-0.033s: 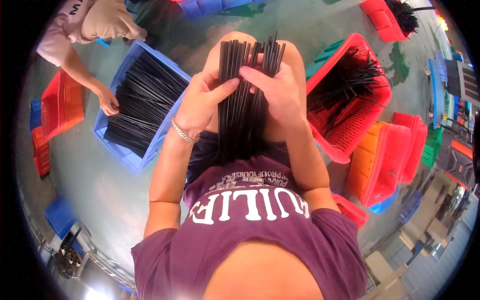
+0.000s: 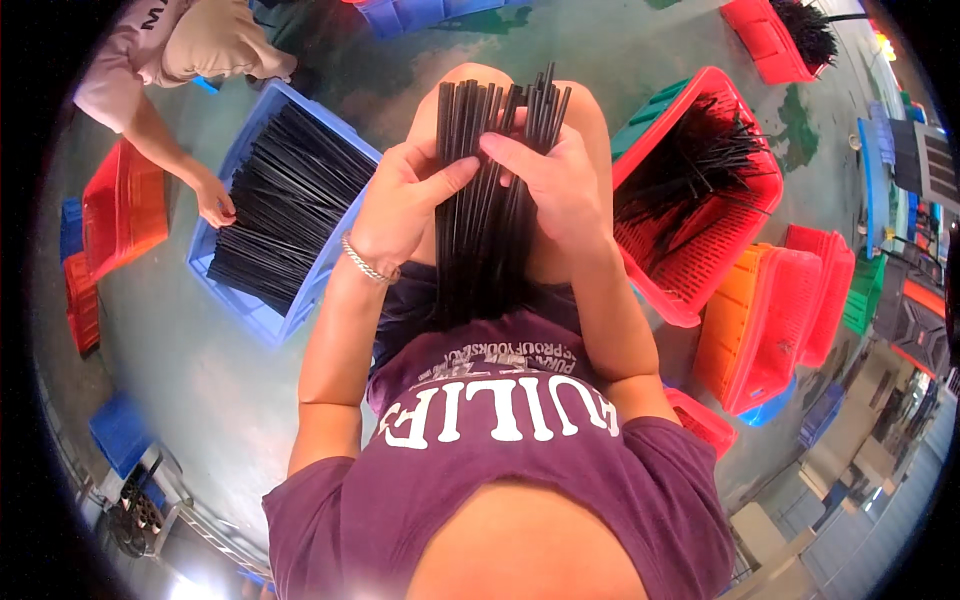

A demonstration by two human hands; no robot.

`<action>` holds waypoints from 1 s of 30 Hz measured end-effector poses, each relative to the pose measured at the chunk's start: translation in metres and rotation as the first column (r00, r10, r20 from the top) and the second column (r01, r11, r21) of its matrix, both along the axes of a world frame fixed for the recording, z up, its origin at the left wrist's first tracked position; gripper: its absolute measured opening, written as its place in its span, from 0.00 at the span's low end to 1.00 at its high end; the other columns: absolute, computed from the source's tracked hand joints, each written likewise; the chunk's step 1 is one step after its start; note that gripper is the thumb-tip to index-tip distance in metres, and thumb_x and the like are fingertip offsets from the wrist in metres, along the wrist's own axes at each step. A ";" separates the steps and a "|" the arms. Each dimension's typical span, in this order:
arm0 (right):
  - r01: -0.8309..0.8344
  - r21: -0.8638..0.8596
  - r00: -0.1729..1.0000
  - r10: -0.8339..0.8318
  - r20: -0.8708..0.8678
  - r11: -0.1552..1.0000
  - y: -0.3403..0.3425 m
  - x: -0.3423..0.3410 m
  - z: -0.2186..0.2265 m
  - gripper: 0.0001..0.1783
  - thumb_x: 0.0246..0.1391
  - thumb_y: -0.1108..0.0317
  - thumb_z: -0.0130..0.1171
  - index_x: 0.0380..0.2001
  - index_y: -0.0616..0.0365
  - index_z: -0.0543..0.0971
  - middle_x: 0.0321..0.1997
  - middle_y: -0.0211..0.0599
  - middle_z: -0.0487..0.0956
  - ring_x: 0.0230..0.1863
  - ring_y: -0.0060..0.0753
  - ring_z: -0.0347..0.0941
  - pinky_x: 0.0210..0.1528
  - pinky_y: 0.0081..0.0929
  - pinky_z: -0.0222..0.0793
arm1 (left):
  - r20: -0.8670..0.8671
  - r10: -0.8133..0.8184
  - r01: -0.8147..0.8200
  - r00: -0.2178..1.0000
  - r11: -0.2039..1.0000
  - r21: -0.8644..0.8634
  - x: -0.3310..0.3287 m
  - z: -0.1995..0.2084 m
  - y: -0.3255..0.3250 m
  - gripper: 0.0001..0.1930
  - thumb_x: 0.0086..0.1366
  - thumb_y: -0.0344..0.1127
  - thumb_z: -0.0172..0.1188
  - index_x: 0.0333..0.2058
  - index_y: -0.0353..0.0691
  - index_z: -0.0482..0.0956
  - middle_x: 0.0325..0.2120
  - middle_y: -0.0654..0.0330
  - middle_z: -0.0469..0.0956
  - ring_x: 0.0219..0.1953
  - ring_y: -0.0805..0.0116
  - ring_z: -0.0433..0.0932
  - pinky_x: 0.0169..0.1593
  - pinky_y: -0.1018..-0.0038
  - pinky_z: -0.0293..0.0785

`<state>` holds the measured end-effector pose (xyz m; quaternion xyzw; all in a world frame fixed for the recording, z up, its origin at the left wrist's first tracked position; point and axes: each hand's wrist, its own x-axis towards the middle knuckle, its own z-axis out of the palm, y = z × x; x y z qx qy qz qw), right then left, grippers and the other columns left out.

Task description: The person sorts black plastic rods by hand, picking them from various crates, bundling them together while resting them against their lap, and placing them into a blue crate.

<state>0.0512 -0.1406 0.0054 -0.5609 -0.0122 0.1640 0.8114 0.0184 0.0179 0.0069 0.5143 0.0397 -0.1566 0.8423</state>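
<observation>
A bundle of thin black tubes or rods stands on end between my thighs, its lower ends against my shirt and lap. My left hand is wrapped round the bundle's left side, with the thumb lying across the front. From the right, my right hand grips the other part, its thumb pointing left over the tubes and its fingertips partly hidden behind them. The top ends are uneven, and a few on the right stick up higher. Both hands are closed and almost meet at the middle.
To my left, a light blue crate holds many similar black tubes; another person's hand touches its left side. At my right, a red basket contains tangled black strips. More red baskets and an orange bin stand behind it.
</observation>
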 end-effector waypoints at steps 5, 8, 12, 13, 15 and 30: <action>0.003 -0.024 1.000 -0.003 -0.009 1.000 -0.001 0.000 -0.003 0.05 0.50 0.72 0.59 0.32 0.60 0.77 0.27 0.25 0.75 0.23 0.13 0.66 0.25 0.13 0.62 | -0.018 0.031 -0.031 0.999 1.000 0.001 0.001 -0.006 0.000 0.11 0.58 0.24 0.59 0.41 0.32 0.76 0.36 0.61 0.78 0.38 0.76 0.75 0.45 0.79 0.72; 0.032 -0.022 0.999 -0.033 -0.031 0.999 -0.002 -0.002 -0.001 0.05 0.50 0.72 0.58 0.31 0.60 0.76 0.26 0.26 0.76 0.23 0.13 0.66 0.26 0.14 0.62 | -0.033 0.057 -0.057 0.998 0.998 -0.013 0.001 -0.009 -0.001 0.10 0.58 0.24 0.59 0.40 0.33 0.77 0.36 0.60 0.79 0.37 0.75 0.76 0.45 0.79 0.73; 0.047 0.010 0.998 -0.046 -0.047 0.999 -0.007 -0.008 0.006 0.04 0.51 0.72 0.57 0.30 0.60 0.74 0.26 0.28 0.76 0.25 0.15 0.68 0.28 0.14 0.63 | -0.098 0.094 -0.097 0.991 0.995 -0.021 0.000 -0.011 0.001 0.10 0.59 0.24 0.58 0.41 0.33 0.76 0.36 0.59 0.79 0.36 0.73 0.77 0.43 0.78 0.75; 0.038 -0.004 0.997 -0.038 -0.067 0.999 -0.008 -0.008 0.008 0.04 0.51 0.72 0.57 0.30 0.60 0.74 0.26 0.28 0.76 0.25 0.15 0.68 0.28 0.14 0.63 | -0.060 0.081 -0.084 0.995 0.995 -0.051 0.000 -0.011 0.001 0.10 0.59 0.24 0.58 0.41 0.33 0.76 0.36 0.59 0.79 0.36 0.73 0.77 0.43 0.78 0.75; 0.083 -0.150 0.993 -0.095 -0.076 0.985 -0.008 -0.010 0.011 0.06 0.50 0.74 0.56 0.33 0.60 0.73 0.27 0.30 0.76 0.29 0.17 0.70 0.34 0.16 0.62 | -0.102 0.150 -0.156 0.984 0.986 -0.062 -0.002 -0.013 0.001 0.11 0.59 0.24 0.57 0.42 0.32 0.76 0.36 0.58 0.78 0.34 0.72 0.78 0.41 0.77 0.75; 0.090 -0.102 0.996 -0.089 0.009 0.991 0.017 -0.007 0.002 0.07 0.47 0.74 0.61 0.30 0.64 0.76 0.29 0.31 0.79 0.31 0.16 0.73 0.34 0.17 0.71 | 0.077 0.268 -0.270 0.960 0.963 0.010 -0.016 -0.008 -0.015 0.13 0.59 0.26 0.59 0.44 0.34 0.74 0.36 0.61 0.78 0.38 0.75 0.76 0.44 0.78 0.73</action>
